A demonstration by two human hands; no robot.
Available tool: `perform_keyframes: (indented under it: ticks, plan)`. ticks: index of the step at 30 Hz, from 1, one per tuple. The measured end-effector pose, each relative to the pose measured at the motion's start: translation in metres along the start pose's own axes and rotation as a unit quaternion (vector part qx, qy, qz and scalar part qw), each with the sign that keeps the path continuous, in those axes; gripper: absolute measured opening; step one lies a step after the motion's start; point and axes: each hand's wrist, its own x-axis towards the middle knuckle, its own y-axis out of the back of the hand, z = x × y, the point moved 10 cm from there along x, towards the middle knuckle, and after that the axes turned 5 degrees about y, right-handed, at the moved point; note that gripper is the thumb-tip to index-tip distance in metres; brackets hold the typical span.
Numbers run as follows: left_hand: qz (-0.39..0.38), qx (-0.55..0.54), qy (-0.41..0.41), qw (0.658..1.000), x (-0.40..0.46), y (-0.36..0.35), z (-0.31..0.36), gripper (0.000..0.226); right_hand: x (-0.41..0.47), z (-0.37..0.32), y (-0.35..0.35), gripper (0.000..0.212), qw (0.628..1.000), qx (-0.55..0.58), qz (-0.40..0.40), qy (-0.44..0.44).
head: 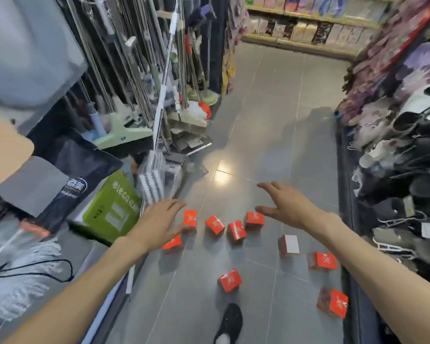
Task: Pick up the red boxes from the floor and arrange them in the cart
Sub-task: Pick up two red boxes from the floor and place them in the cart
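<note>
Boxes [236, 232] lie scattered on the floor [271, 115] below both grips. Left hand [157, 223] and right hand [283, 204] hover, fingers spread, holding nothing.

Open floor [271, 115] between crowded shelves [395, 145]

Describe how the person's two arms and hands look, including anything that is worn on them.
Both forearms are bare as far as the picture shows; no sleeve is visible. The left hand and the right hand wear no gloves, and no ring, watch or bracelet can be seen on the fingers or wrists. No markings show.
</note>
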Motion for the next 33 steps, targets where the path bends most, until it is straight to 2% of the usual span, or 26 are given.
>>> perform_keyframes:
  ticks: [6,11,17,21,24,26,27,29,33]
  plan:
    - [-0.006,-0.020,0.020,1.000,0.118,-0.126,-0.080,0.077,0.156,0.024,-0.109,0.076,0.999,-0.001,-0.004,0.041]
    - [-0.018,-0.051,0.043,0.998,0.192,-0.292,-0.141,0.088,0.259,0.046,-0.269,0.076,0.999,0.030,0.001,0.045]
    - [-0.082,-0.051,0.112,0.989,0.222,-0.492,-0.210,0.116,0.318,0.068,-0.439,0.075,0.997,0.031,-0.009,0.065]
    - [-0.130,-0.010,0.165,0.978,0.228,-0.602,-0.247,0.127,0.345,0.080,-0.534,0.077,0.997,0.042,-0.035,0.063]
    - [-0.128,0.016,0.197,0.972,0.235,-0.647,-0.268,0.128,0.355,0.080,-0.583,0.077,0.996,0.019,-0.031,0.077]
    - [-0.068,0.031,0.197,0.978,0.240,-0.652,-0.275,0.117,0.359,0.075,-0.599,0.075,0.996,0.015,-0.015,0.087]
    - [-0.039,0.032,0.196,0.979,0.242,-0.651,-0.277,0.108,0.361,0.074,-0.602,0.075,0.996,0.015,-0.008,0.083]
    - [-0.030,0.029,0.190,0.981,0.245,-0.652,-0.278,0.098,0.364,0.076,-0.605,0.076,0.998,0.020,-0.009,0.062]
    - [-0.035,0.004,0.170,0.985,0.239,-0.631,-0.269,0.097,0.365,0.079,-0.583,0.077,0.998,0.053,-0.017,0.032]
